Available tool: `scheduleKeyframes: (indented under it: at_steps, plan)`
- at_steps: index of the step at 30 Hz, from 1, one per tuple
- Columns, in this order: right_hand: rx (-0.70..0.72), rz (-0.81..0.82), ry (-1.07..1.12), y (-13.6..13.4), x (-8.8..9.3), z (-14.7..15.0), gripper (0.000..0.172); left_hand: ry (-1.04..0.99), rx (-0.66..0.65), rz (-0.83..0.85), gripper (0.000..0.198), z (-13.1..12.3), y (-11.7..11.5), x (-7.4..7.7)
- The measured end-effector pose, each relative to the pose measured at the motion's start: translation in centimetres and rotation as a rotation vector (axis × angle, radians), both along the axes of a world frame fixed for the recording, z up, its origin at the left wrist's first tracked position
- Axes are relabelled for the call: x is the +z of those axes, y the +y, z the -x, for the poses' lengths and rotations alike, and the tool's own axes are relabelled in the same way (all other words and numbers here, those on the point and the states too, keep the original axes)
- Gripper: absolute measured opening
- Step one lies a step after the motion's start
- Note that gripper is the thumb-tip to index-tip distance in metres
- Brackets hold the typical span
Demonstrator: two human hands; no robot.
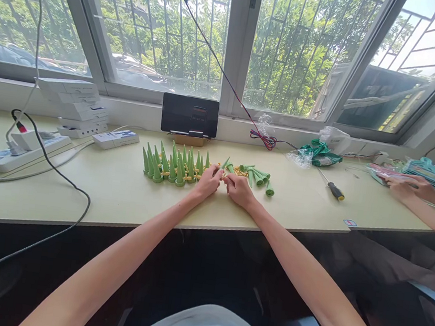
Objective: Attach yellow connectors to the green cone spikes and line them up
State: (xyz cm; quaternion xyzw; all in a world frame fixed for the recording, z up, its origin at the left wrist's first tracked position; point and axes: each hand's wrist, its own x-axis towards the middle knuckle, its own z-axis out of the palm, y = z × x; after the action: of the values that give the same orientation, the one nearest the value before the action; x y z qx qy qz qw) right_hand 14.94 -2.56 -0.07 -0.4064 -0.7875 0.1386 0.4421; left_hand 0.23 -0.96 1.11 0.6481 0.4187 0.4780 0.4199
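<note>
My left hand (209, 182) is closed round a green cone (225, 163), whose pointed tip sticks up past the fingers. Close beside it, my right hand (238, 189) is pinched near the cone's lower end; whatever lies between its fingertips is too small to make out. To the left of my hands, several green cones (180, 173) stand upright in rows, with small yellow pieces among them. More green cones (260, 175) lie on their sides to the right. A small heap of yellow pieces (241, 171) lies behind my right hand, partly hidden.
A dark tablet (190, 116) stands by the window. White boxes (77, 106) and a power strip (24, 152) with cables are at left. A screwdriver (335, 190) and a green bundle (319, 153) lie right. Another person's hands (405, 187) handle packets at far right.
</note>
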Motion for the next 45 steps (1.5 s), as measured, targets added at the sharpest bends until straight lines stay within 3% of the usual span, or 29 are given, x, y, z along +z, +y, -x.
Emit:
scheduleKeyframes:
  at_steps: [15, 38, 45]
  plan:
    - [-0.043, -0.041, -0.049, 0.74, -0.75, -0.15, 0.033, 0.014, -0.001, -0.037, 0.014, -0.01, -0.24, 0.21]
    - [-0.068, -0.042, -0.076, 0.19, -0.22, 0.07, 0.032, 0.027, 0.095, -0.113, 0.018, 0.1, 0.18, 0.01]
    - [-0.063, -0.05, -0.085, 0.35, -0.47, 0.11, 0.032, 0.113, 0.077, -0.154, 0.014, 0.14, 0.05, 0.05]
